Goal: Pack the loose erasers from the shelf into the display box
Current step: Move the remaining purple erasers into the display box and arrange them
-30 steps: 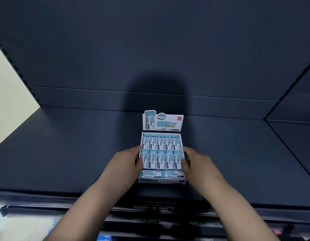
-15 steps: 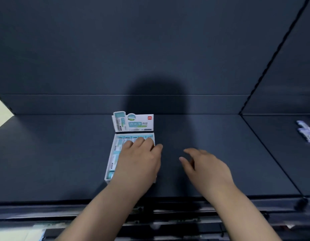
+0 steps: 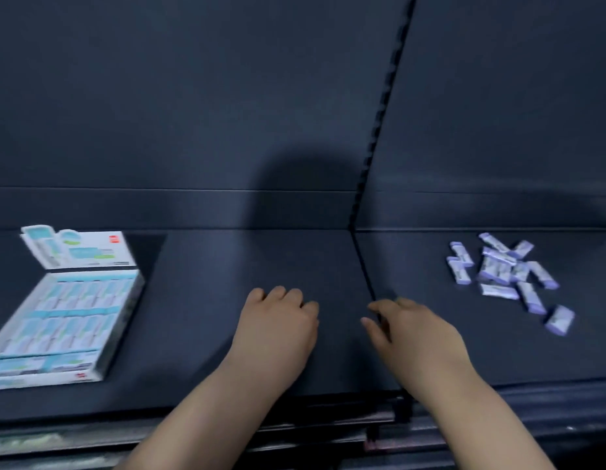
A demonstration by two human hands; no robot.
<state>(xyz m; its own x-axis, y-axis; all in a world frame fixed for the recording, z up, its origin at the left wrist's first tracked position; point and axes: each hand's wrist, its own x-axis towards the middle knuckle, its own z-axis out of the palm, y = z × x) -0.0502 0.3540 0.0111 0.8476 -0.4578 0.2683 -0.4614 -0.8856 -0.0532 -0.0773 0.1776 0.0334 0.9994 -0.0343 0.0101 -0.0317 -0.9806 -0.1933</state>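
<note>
White-and-teal cardboard display box (image 3: 67,320) sits at the far left of the dark matte shelf (image 3: 210,300), close to the front edge. Its long axis runs from the front edge toward the back wall, with the far end leaning slightly to the right. A printed header flap (image 3: 79,247) stands up at the far end, its face turned toward the front. The tray shows rows of teal-and-white wrapped erasers lying side by side. This part of the picture is blurred, so their count cannot be read.

The left hand (image 3: 278,320) rests knuckles-up on the shelf near the middle, well apart from the box. Its fingers are loosely bent and hold nothing. Bare shelf surface lies between the box and this hand.

The right hand (image 3: 413,330) is just beside the left. It lies over the seam where two shelf panels meet, with its fingers relaxed, spread and holding nothing. A slotted black upright (image 3: 379,130) rises from that seam along the back wall.

The small oblong erasers in purple-and-white wrappers (image 3: 505,273) lie loose on the right-hand panel, toward the back. They form a scattered cluster, some overlapping, and their long axes point in many directions. One piece lies apart from the cluster, nearer the front. They are well apart from the box, and bare shelf separates them from the right hand.
</note>
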